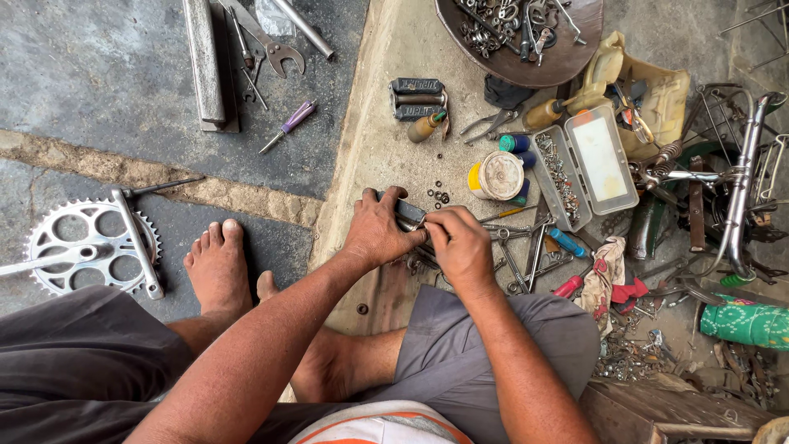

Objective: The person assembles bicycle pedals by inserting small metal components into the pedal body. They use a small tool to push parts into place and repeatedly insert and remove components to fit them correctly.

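A person sits barefoot on the ground, both hands working at a dark bicycle pedal (408,214) held just above a low concrete ledge (386,99). The left hand (380,230) is wrapped around the pedal's body, fingers curled over its top. The right hand (460,245) is closed at the pedal's near end, fingertips pinched together; what they pinch is hidden. Another pair of pedals (417,98) lies farther up the ledge, beside a small wooden-handled tool (427,127). A round tin with a pale lid (499,175) and an open plastic box of small parts (585,164) sit to the right, with wrenches (526,255) spread just below them. A chainwheel with crank (94,247) lies on the pavement at left, near the person's bare foot (218,267). A brown dish of metal bits (519,37) sits at the top.
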The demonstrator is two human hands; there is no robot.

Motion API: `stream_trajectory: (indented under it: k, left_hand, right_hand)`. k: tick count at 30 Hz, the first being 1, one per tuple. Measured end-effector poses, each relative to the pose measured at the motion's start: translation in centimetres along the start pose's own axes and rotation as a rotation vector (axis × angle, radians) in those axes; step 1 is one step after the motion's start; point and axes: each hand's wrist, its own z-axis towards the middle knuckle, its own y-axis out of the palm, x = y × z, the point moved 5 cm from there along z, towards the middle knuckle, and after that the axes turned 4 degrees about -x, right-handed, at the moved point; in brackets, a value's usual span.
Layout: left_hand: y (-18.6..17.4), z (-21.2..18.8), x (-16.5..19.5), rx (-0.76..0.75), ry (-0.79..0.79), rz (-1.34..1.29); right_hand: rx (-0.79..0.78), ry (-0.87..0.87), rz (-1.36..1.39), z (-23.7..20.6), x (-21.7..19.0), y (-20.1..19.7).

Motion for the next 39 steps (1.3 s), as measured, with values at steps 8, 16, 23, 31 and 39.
stream_trajectory:
  k: [8, 16, 23, 31, 39]
  left_hand:
    - [0.4, -0.2, -0.1, -0.014, -0.015, -0.009]
    - [-0.1, -0.6, 0.1, 0.056, 0.034, -0.046]
    - [-0.8, 0.7, -1.2, 0.044, 0.064, -0.207]
    - [-1.6, 1.3, -2.1, -0.166, 0.122, -0.742]
    - [-1.3, 1.1, -1.3, -0.057, 0.137, -0.306]
  right_hand:
    - [-0.042, 0.026, -0.2, -0.4, 1.1, 1.2]
    - [-0.173, 0.485, 0.299, -1.4, 4.2, 2.6]
    - [-0.006, 0.465, 0.021, -1.2, 9.2, 0.5]
    - [-0.185, 0.062, -0.203, -0.4, 8.5, 4.9]
    - [-0.238, 0.157, -0.315, -0.1, 6.9, 5.4]
